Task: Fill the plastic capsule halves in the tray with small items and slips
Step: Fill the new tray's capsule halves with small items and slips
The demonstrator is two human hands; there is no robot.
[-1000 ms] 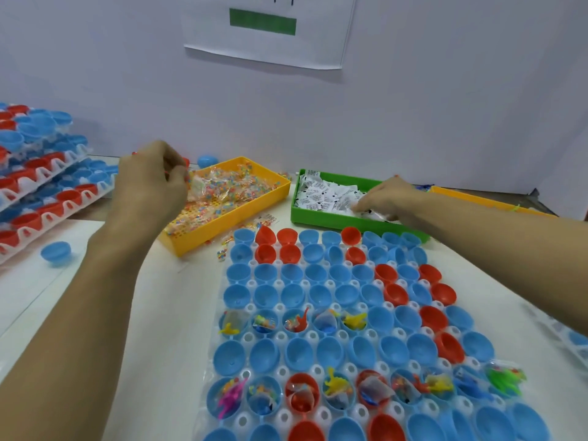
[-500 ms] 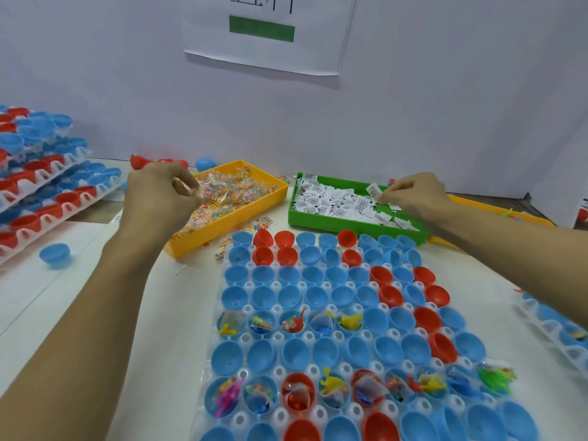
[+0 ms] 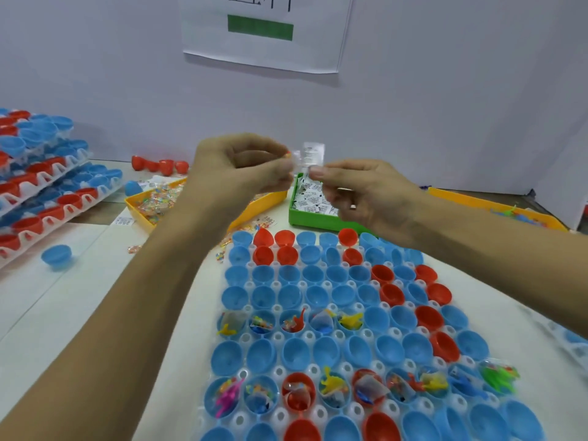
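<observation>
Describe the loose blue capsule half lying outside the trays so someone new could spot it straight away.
Start at the stack of white trays on the table's far left. Just in front of it, on the bare tabletop, lies one blue capsule half. Unlike every other blue half nearby, it sits alone, in no tray.

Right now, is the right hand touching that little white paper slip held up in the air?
Touching. The head view shows the right hand pinching the lower edge of the paper slip between thumb and fingertip.
</observation>
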